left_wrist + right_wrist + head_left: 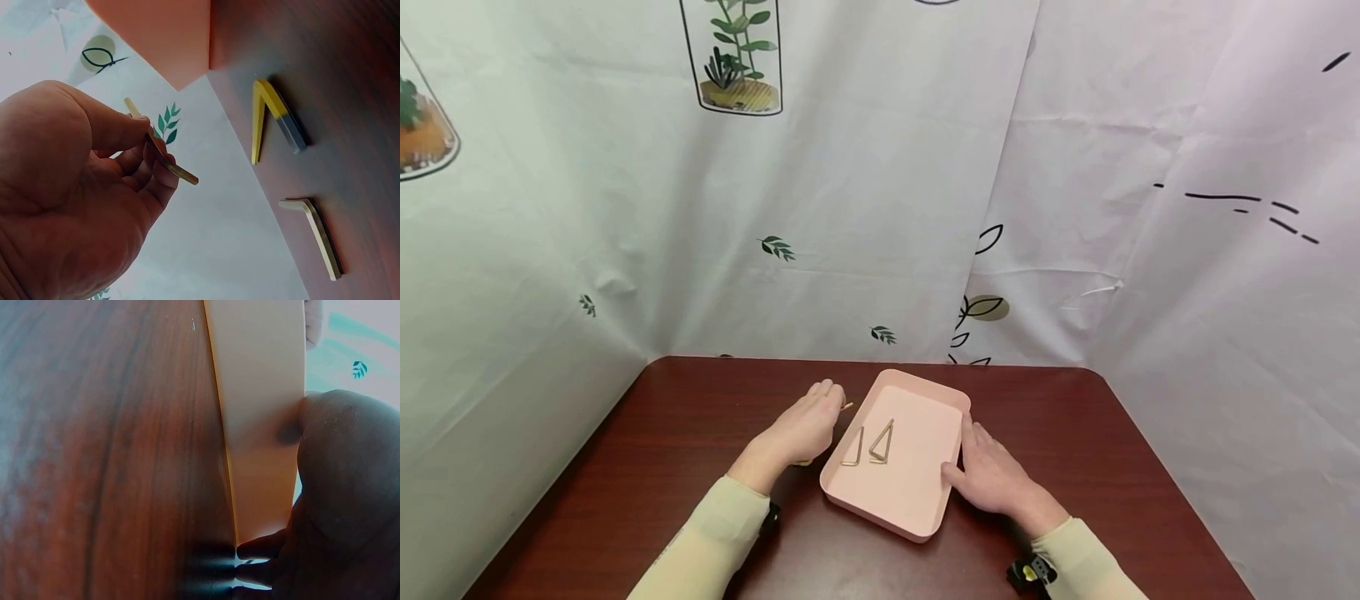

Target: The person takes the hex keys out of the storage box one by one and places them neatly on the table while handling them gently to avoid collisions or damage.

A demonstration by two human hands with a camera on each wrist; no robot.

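Note:
My left hand (808,421) pinches a brass-coloured hex key (170,165) between thumb and fingertips, just left of a pink tray (913,492). Both ends of the key stick out past the fingers. My right hand (996,471) grips the tray's right side, thumb over the rim and fingers along the outer wall. Inside the tray, near its left side, lie an L-shaped hex key (857,454) and more overlapping hex keys (883,446). On the table beside my left hand lie a yellow hex key with a dark end (269,103) and a brass-coloured hex key (319,234).
The dark red wooden table (1075,433) has rounded far corners. White fabric (880,183) printed with plants hangs behind it and along both sides. The tray sits at an angle near the table's middle.

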